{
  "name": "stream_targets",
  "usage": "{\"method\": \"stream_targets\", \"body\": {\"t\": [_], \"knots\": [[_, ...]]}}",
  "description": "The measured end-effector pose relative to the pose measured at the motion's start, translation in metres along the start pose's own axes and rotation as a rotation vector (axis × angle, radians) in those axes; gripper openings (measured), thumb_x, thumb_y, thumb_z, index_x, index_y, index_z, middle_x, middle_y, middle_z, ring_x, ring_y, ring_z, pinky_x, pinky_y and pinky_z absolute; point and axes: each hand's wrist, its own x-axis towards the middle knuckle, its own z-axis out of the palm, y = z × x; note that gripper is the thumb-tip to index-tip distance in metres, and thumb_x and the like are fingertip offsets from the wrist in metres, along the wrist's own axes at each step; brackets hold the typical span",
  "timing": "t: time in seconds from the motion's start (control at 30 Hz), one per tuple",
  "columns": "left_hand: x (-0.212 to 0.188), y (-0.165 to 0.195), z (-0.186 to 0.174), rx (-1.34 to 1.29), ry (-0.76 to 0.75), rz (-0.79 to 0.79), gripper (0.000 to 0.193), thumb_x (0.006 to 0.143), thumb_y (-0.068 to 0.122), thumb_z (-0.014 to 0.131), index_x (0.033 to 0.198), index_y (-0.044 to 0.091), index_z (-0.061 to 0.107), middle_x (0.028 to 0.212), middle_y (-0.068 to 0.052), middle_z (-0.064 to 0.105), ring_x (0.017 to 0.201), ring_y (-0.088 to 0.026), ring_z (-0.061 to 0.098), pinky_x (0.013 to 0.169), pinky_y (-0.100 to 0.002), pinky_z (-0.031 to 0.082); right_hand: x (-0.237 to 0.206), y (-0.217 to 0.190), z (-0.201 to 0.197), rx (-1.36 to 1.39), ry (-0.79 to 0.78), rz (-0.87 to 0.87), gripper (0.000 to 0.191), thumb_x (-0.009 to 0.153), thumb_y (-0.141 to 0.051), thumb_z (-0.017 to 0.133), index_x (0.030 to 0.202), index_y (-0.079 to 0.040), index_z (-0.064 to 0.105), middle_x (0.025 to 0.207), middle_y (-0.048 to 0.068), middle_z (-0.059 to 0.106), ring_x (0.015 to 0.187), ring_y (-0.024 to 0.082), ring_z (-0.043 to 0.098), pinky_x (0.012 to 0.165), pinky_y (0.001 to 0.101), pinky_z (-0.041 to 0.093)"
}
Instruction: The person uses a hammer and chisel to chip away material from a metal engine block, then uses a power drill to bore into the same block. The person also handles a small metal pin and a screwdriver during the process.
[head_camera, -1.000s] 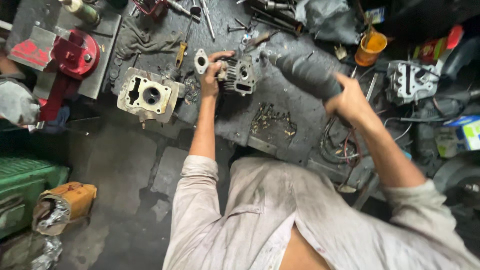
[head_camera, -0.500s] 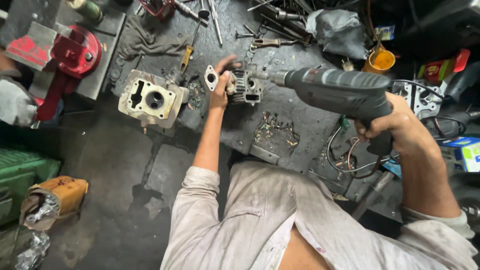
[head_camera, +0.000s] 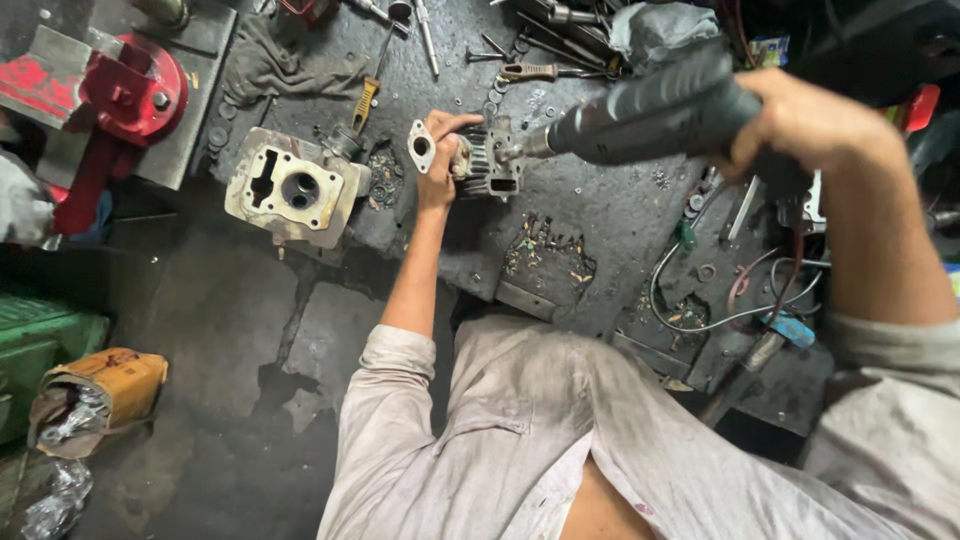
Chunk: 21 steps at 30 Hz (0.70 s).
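On the dark, greasy workbench (head_camera: 600, 215), my left hand (head_camera: 440, 160) grips a small finned engine cylinder head (head_camera: 485, 160) and holds it steady. My right hand (head_camera: 810, 125) is wrapped around the handle of a grey power drill (head_camera: 650, 110). The drill lies level, and its tip touches the right side of the finned cylinder head. A larger bare-metal cylinder block (head_camera: 290, 190) with a round bore sits to the left of my left hand, apart from it.
A red bench vise (head_camera: 120, 95) stands at the far left. Screwdrivers (head_camera: 365, 95), loose bolts and tools litter the bench top. Wires (head_camera: 720, 300) trail at the right. A yellow can (head_camera: 100, 385) and a green crate (head_camera: 40, 350) sit on the floor.
The drill has swung from raised at the right down to level, its tip now against the cylinder head. My left hand has kept its grip on the part.
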Motion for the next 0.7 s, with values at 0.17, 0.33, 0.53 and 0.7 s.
{"method": "stream_targets", "body": {"t": [0.17, 0.33, 0.53, 0.7], "knots": [[-0.001, 0.001, 0.002, 0.015, 0.003, -0.028, 0.048, 0.093, 0.034, 0.045, 0.108, 0.001, 0.077, 0.096, -0.006, 0.051, 0.093, -0.018, 0.050, 0.086, -0.031, 0.040, 0.032, -0.067, -0.029, -0.306, -0.086, 0.064, 0.039, 0.053, 0.001, 0.071, 0.092, 0.001, 0.072, 0.077, 0.014, 0.073, 0.066, 0.026, 0.068, 0.062, 0.0426, 0.056], [-0.001, 0.000, 0.003, -0.031, 0.010, -0.017, 0.048, 0.094, 0.034, 0.045, 0.107, 0.000, 0.077, 0.097, -0.006, 0.051, 0.095, -0.018, 0.050, 0.087, -0.031, 0.040, 0.042, -0.135, -0.009, -0.650, -0.106, 0.090, 0.038, 0.057, -0.004, 0.071, 0.095, -0.001, 0.074, 0.076, 0.016, 0.073, 0.067, 0.030, 0.070, 0.063, 0.0454, 0.057], [-0.003, -0.005, 0.003, -0.001, 0.027, -0.050, 0.051, 0.098, 0.036, 0.043, 0.109, 0.000, 0.076, 0.098, -0.005, 0.053, 0.095, -0.017, 0.052, 0.087, -0.030, 0.042, 0.037, -0.213, 0.050, -0.952, -0.091, -0.005, 0.037, 0.061, -0.009, 0.072, 0.097, -0.003, 0.076, 0.075, 0.019, 0.074, 0.067, 0.035, 0.072, 0.063, 0.0487, 0.057], [-0.001, -0.006, 0.003, -0.063, 0.032, -0.103, 0.051, 0.096, 0.038, 0.046, 0.110, -0.002, 0.075, 0.099, -0.006, 0.053, 0.091, -0.017, 0.051, 0.083, -0.030, 0.041, 0.004, -0.234, 0.099, -1.243, -0.056, -0.213, 0.038, 0.063, -0.017, 0.072, 0.099, -0.006, 0.078, 0.078, 0.021, 0.074, 0.072, 0.037, 0.074, 0.068, 0.0497, 0.059]]}}
